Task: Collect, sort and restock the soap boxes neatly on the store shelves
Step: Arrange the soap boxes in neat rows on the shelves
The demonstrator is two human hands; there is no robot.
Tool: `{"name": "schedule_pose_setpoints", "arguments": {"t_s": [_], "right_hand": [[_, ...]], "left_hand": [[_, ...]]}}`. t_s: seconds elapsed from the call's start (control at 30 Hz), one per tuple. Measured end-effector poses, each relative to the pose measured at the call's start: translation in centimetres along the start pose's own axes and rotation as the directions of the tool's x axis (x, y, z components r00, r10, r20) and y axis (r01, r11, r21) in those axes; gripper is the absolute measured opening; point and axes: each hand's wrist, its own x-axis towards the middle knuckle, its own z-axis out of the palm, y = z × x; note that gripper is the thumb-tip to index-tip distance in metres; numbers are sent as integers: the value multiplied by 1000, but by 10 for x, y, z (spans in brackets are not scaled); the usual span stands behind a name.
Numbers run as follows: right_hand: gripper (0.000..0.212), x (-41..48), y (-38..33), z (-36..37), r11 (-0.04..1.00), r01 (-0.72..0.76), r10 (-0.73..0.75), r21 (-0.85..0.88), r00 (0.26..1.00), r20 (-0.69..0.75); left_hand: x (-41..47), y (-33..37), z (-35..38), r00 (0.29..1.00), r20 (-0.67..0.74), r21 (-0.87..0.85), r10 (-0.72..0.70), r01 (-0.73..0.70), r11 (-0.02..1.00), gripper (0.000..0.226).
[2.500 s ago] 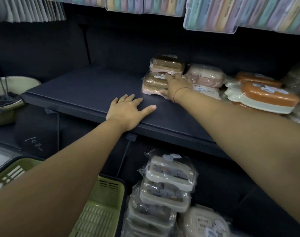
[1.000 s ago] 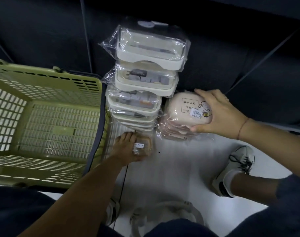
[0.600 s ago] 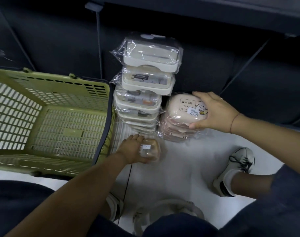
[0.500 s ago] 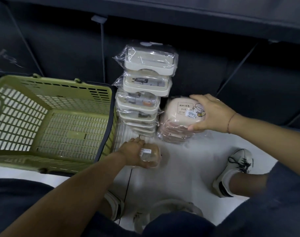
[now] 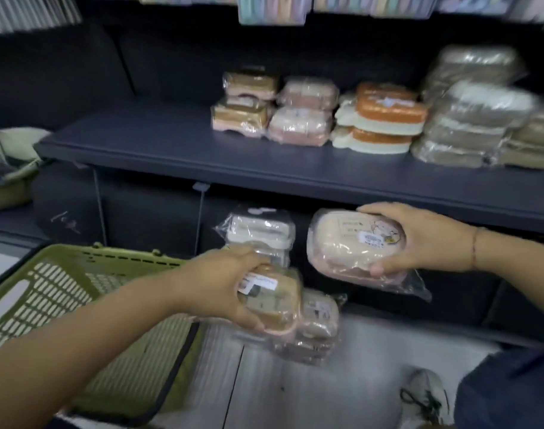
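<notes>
Pink soap box (image 5: 354,249): wrapped in film, in the air just below the shelf (image 5: 171,150) edge.
Right hand (image 5: 428,239): grip curled round the pink box, fingers over its far side, thumb at the near edge.
Brown soap box (image 5: 273,305): low, above the floor pile (image 5: 318,320); it is blurred, so I cannot read its label.
Left hand (image 5: 221,283): grip closed round the brown box.
Shelf stock: brown stack (image 5: 245,103) and pink stack (image 5: 301,116) sit side by side.
Doing it well: I judge each box belongs on its matching stack, lifted clear of the shelf lip and set flat and square.
Basket (image 5: 78,292): green, at my left.
</notes>
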Motion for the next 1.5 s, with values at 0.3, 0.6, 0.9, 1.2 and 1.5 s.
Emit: {"name": "schedule_pose_setpoints", "arguments": {"t_s": [0.3, 0.6, 0.9, 1.2, 1.5], "right_hand": [[93, 135, -18, -103, 1000, -12, 22, 23, 880, -474], [97, 264, -15, -117, 988, -128, 89, -84, 928, -361], [101, 276, 6, -106, 988, -124, 87, -87, 934, -348], [79, 234, -93, -41, 943, 258, -306, -210, 920, -245], [92, 258, -110, -39, 933, 196, -276, -302, 928, -252]], "left_hand": [[71, -47, -120, 886, -454, 63, -89, 132, 989, 109], [121, -106, -124, 870, -466, -185, -163, 84, 979, 94], [112, -142, -104, 826, -524, -402, -206, -27, 915, 74], [88, -198, -100, 880, -369, -3, -299, 320, 947, 124], [92, -196, -95, 843, -444, -35, -303, 322, 946, 115]]}}
